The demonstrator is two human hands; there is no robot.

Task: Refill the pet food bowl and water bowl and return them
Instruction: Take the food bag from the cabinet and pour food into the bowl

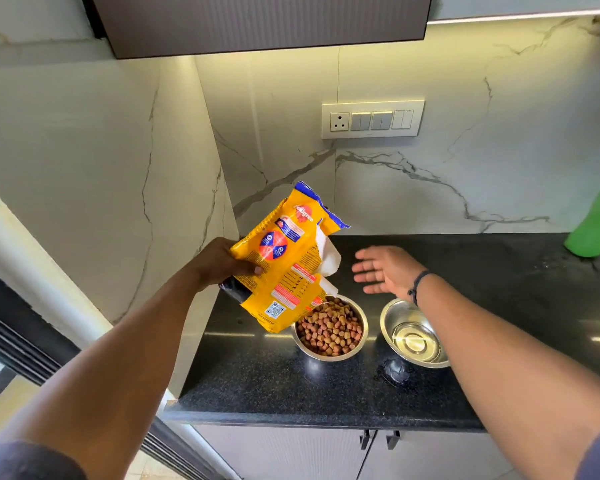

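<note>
My left hand (219, 263) grips a yellow pet food bag (288, 261) from its left side and holds it tilted over the counter, its torn white-lined mouth facing right. Just below the bag stands a steel food bowl (329, 329) full of brown kibble. To its right a second steel bowl (413, 336) holds clear water; my right forearm crosses over its right rim. My right hand (383, 268) hovers flat, fingers spread, palm down, behind the two bowls and just right of the bag's mouth, touching nothing.
The bowls stand on a black speckled counter (257, 386) in a marble-walled corner. A green bottle (596, 226) stands at the far right by the wall. A switch panel (373, 119) is on the back wall. Cabinet doors lie below the counter's front edge.
</note>
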